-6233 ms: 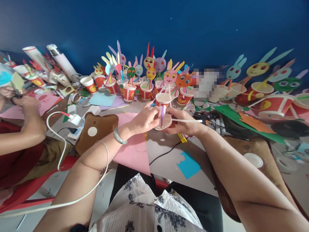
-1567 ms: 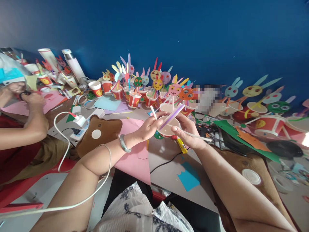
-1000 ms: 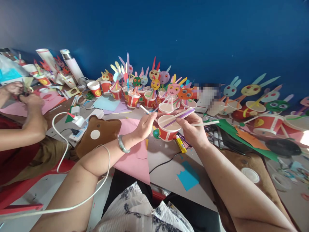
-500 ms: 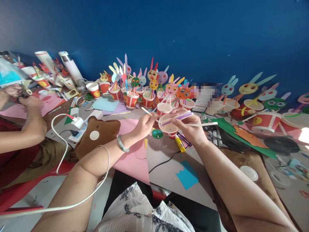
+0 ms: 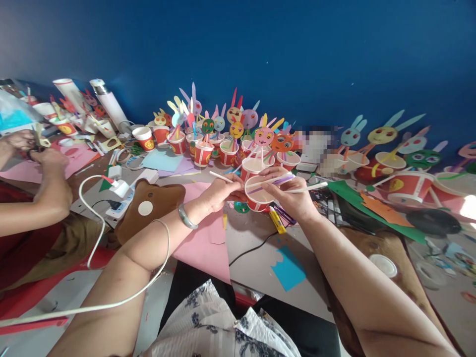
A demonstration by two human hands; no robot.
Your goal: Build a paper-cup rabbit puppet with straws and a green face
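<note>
In the head view, taking the held cup point(image 5: 258, 203) as the clock's centre, the work looks partway along: a left straw point(image 5: 218, 176) juts out towards ten o'clock, a right straw point(image 5: 314, 187) towards three, and a purple strip point(image 5: 255, 190) slants across the mouth, while a green face point(image 5: 241, 207) seems to lie apart at eight, not yet joined to the cup. The left hand point(image 5: 220, 192), at nine, has thumb and fingers together on the left straw; whether it also grips the wall cannot be told. The right hand point(image 5: 297, 198), at three, is clamped on the cup's side, with the strip under its fingers. Counted, there is one held cup, one strip, one loose green face and two straw ends, possibly of one straw. Of the rabbit heads point(image 5: 264, 136) on cups behind, about a dozen overlap between ten and one, and five show from two to three. One plain cup point(image 5: 144, 139) stands near ten; one yellow tube point(image 5: 277, 220) and one blue sheet point(image 5: 290, 270) lie on the counter point(image 5: 241, 233) at five.
</note>
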